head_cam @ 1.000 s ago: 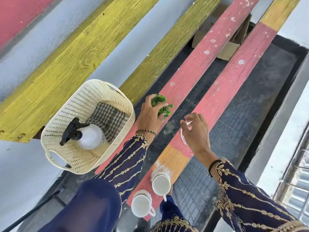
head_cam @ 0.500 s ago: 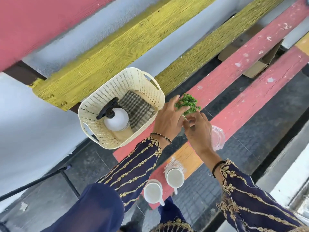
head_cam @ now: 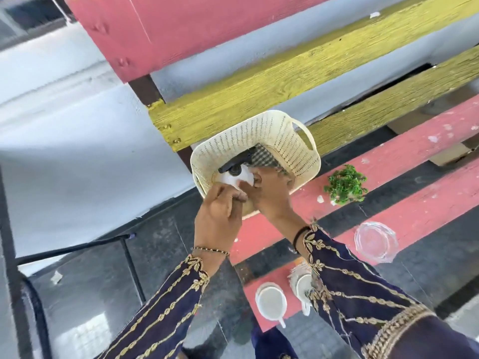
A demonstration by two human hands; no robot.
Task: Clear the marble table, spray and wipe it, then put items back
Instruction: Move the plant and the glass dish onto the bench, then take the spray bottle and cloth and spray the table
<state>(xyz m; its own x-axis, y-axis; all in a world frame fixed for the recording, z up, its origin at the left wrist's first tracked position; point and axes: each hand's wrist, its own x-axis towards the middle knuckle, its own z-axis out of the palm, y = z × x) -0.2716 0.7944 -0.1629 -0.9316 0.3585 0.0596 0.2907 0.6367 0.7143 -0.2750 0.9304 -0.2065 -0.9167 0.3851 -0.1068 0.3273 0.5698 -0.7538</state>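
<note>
Both hands are at the cream perforated basket (head_cam: 290, 141), which sits on the pink bench slat (head_cam: 404, 149) against the yellow slat (head_cam: 259, 99).

Left hand (head_cam: 220, 218): fingers curled together at the near rim of the basket, fingertips touching the white body of the spray bottle (head_cam: 234, 177). Whether it has a real grip on the bottle or just rests on it, can't tell.

Right hand (head_cam: 269, 193): reaches into the basket from the near side, fingers inside next to the bottle and just below the checked cloth (head_cam: 261, 158). Fingertips are hidden by the bottle and the rim, so grip state unclear.

The bottle's black trigger head (head_cam: 236, 161) lies tilted, pointing left across the basket. The cloth sits in the basket's far half, behind the bottle.

Also on the bench:
- small green plant (head_cam: 346, 183) on the pink slat, just right of the basket, not touching it
- clear glass dish (head_cam: 375, 244) at the near edge of the next pink slat (head_cam: 427, 206), well apart from the plant
- two white cups on the nearest pink slat: one in full view (head_cam: 270, 301), the other (head_cam: 302, 286) partly behind the right sleeve (head_cam: 363, 294)

The marble table itself is not identifiable in this view.
</note>
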